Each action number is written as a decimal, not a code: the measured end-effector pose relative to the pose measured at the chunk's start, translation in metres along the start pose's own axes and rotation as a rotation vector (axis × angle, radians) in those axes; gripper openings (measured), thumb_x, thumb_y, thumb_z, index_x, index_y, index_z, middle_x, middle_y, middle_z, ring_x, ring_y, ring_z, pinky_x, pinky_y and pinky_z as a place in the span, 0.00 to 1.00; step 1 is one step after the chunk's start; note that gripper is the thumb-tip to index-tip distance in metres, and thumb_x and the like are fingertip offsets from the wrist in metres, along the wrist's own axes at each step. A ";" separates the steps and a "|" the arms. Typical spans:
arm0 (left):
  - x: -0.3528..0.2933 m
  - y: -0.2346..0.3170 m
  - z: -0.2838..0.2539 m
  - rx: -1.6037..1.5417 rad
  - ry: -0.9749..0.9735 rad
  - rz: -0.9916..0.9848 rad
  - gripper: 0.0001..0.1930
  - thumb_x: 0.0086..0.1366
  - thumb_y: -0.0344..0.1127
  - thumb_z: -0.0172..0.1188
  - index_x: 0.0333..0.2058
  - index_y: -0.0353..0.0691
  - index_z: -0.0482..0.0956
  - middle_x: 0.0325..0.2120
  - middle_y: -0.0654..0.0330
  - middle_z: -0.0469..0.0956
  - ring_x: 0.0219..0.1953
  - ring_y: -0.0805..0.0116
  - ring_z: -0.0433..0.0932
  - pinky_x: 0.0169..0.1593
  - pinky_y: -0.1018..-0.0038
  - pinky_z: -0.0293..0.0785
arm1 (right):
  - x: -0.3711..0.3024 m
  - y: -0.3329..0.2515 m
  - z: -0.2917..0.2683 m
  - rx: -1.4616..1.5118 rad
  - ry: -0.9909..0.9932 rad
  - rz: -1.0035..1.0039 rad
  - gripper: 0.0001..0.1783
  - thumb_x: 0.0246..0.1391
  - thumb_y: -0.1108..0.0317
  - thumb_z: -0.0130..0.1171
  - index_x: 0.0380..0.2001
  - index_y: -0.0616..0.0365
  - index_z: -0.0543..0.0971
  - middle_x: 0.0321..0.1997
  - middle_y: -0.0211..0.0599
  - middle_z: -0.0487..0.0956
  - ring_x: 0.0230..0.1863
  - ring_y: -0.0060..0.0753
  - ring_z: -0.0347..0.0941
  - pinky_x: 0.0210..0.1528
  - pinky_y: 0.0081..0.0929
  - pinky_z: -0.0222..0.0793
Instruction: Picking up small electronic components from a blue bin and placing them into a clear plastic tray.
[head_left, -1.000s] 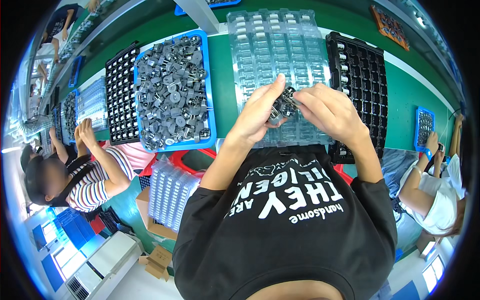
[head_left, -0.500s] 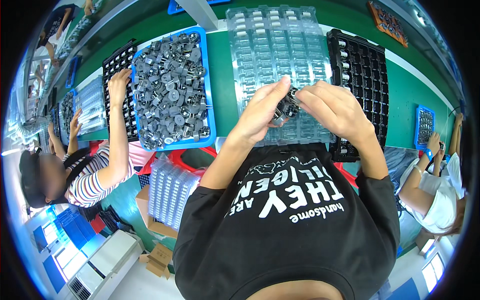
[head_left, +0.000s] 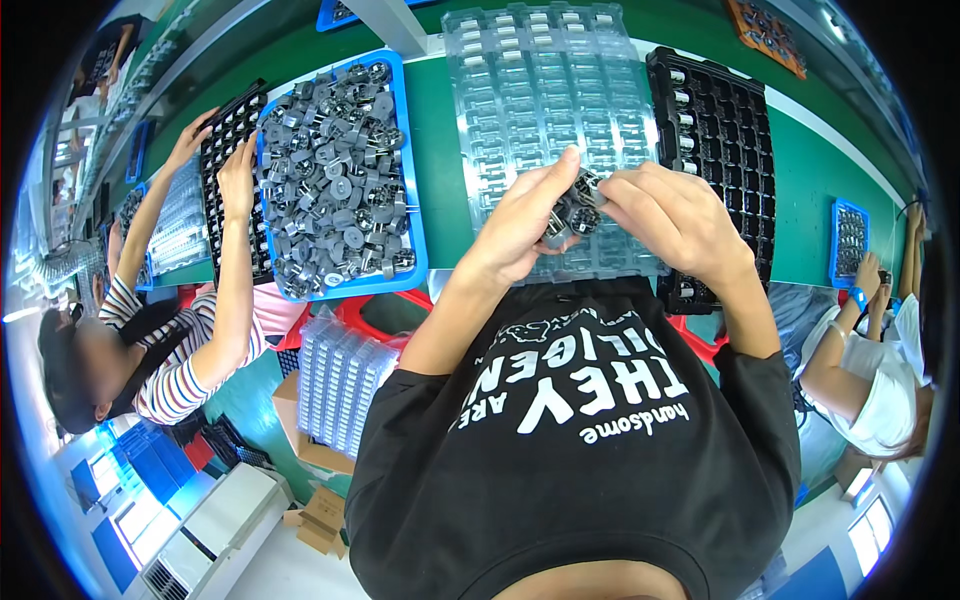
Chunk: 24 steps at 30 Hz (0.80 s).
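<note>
Over the clear tray, head view: I see the left hand (head_left: 528, 222) curled round a small cluster of dark round parts (head_left: 577, 218), thumb pointing up; the right hand (head_left: 672, 215) has its fingers drawn together against the cluster's edge, though I cannot tell whether they grip one.
Clear tray (head_left: 505, 125): lies beneath both hands, which hide some of its lower pockets from me; silvery pieces (head_left: 510, 44) sit in the top rows.
Blue bin (head_left: 417, 235): to my left, heaped with grey round parts (head_left: 352, 238) bearing metal pins.
Black trays: one (head_left: 718, 150) just right of the clear tray, another (head_left: 226, 150) beyond the bin, where a striped-sleeved co-worker (head_left: 205, 360) has both hands.
Metal post (head_left: 393, 25): rises at the far side, between bin and clear tray.
Writing: white lettering (head_left: 606, 380) on the black T-shirt (head_left: 570, 490), upside down to me.
Table (head_left: 437, 150): green, with a pale strip behind.
Room: red stool (head_left: 375, 305), stacked clear trays (head_left: 343, 385) in a carton and an open cardboard box (head_left: 322, 520) below; another co-worker (head_left: 855, 375) in white at right.
</note>
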<state>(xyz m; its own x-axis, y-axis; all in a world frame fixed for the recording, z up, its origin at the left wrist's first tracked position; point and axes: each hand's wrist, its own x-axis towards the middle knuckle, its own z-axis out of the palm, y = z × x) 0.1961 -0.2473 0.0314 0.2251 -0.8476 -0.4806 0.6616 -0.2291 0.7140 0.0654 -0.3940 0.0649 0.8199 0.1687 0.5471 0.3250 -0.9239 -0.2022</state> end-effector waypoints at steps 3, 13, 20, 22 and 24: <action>-0.002 0.000 0.003 0.014 0.001 0.003 0.26 0.70 0.59 0.47 0.30 0.40 0.75 0.17 0.65 0.73 0.12 0.78 0.69 0.13 0.84 0.55 | -0.002 -0.001 -0.001 -0.009 0.002 -0.022 0.17 0.43 0.78 0.67 0.38 0.67 0.75 0.33 0.41 0.79 0.28 0.37 0.78 0.26 0.28 0.75; -0.006 -0.007 0.003 0.011 -0.022 0.010 0.27 0.70 0.60 0.45 0.28 0.41 0.74 0.15 0.66 0.72 0.12 0.78 0.68 0.13 0.82 0.54 | -0.004 -0.005 -0.002 -0.036 -0.019 -0.058 0.16 0.44 0.77 0.66 0.38 0.67 0.74 0.32 0.40 0.79 0.28 0.36 0.77 0.25 0.28 0.74; -0.006 -0.007 0.003 0.028 -0.015 0.006 0.27 0.70 0.60 0.45 0.28 0.41 0.75 0.16 0.66 0.72 0.12 0.78 0.67 0.14 0.82 0.55 | -0.003 -0.005 -0.003 -0.004 -0.056 -0.045 0.17 0.44 0.77 0.66 0.39 0.68 0.74 0.33 0.40 0.78 0.28 0.36 0.77 0.25 0.28 0.74; -0.005 -0.007 0.003 0.058 -0.028 0.025 0.27 0.71 0.59 0.45 0.28 0.40 0.75 0.17 0.65 0.73 0.13 0.77 0.68 0.14 0.82 0.55 | -0.001 -0.006 -0.008 0.031 -0.085 -0.004 0.17 0.43 0.78 0.65 0.39 0.68 0.75 0.35 0.42 0.78 0.30 0.37 0.78 0.27 0.29 0.75; -0.008 -0.009 0.004 -0.019 -0.032 0.020 0.26 0.71 0.58 0.45 0.30 0.39 0.74 0.18 0.64 0.72 0.13 0.77 0.68 0.14 0.81 0.54 | -0.001 -0.011 -0.009 0.034 -0.049 0.032 0.17 0.43 0.79 0.64 0.39 0.68 0.76 0.35 0.42 0.78 0.31 0.39 0.78 0.28 0.29 0.76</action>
<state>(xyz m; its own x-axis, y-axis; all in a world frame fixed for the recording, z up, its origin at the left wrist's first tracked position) 0.1854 -0.2408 0.0309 0.2154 -0.8667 -0.4499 0.6711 -0.2033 0.7129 0.0566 -0.3872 0.0732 0.8520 0.1567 0.4996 0.3136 -0.9168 -0.2472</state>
